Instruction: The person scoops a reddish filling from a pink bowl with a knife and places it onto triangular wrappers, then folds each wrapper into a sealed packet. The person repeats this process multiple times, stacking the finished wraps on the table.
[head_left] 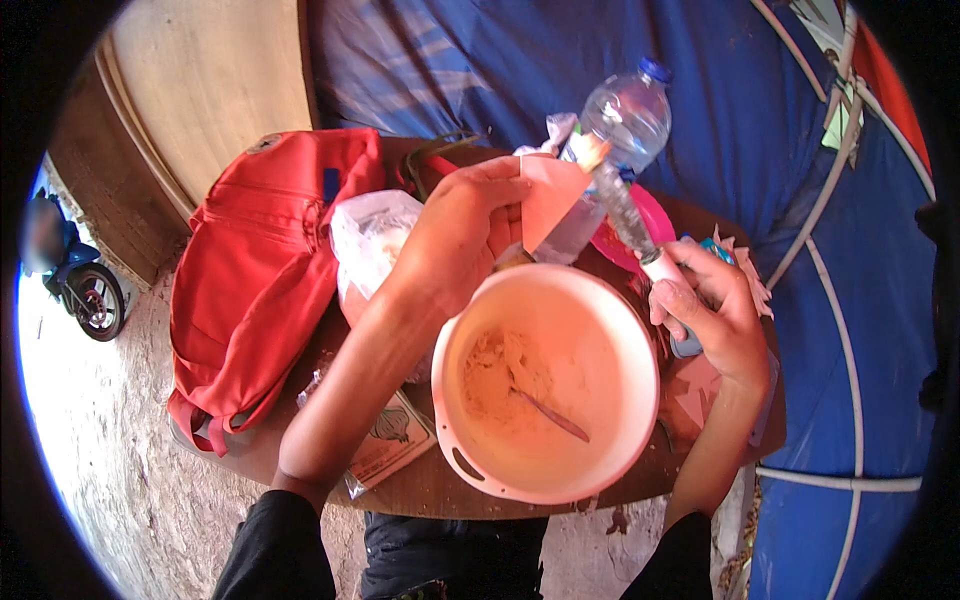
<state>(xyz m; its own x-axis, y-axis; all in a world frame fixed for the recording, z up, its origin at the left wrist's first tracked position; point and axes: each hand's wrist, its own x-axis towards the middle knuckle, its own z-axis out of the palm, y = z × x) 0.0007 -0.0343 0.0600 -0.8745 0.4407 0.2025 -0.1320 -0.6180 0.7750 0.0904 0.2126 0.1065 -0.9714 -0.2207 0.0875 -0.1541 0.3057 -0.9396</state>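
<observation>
My left hand [465, 220] is closed on a piece of orange-pink paper [553, 200] with a pointed lower end, held beyond the basin's far rim. In my right hand [710, 305] is a brush [625, 212] with a white grip, a grey speckled shaft and a pale orange tip. The brush slants up to the left, its tip close to the paper's upper right corner; whether they touch I cannot tell. Nearer to me stands a round pale basin [640, 430]. Brownish residue smears its inside, and a spoon [550, 412] lies in it.
A red backpack [265, 265] lies at the left of the brown table [560, 507], beside a white plastic bag [370, 235]. Behind the basin are a clear bottle [632, 120] and a pink bowl [650, 215]. Paper scraps [695, 395] lie under my right arm. A blue tarp [430, 80] hangs behind.
</observation>
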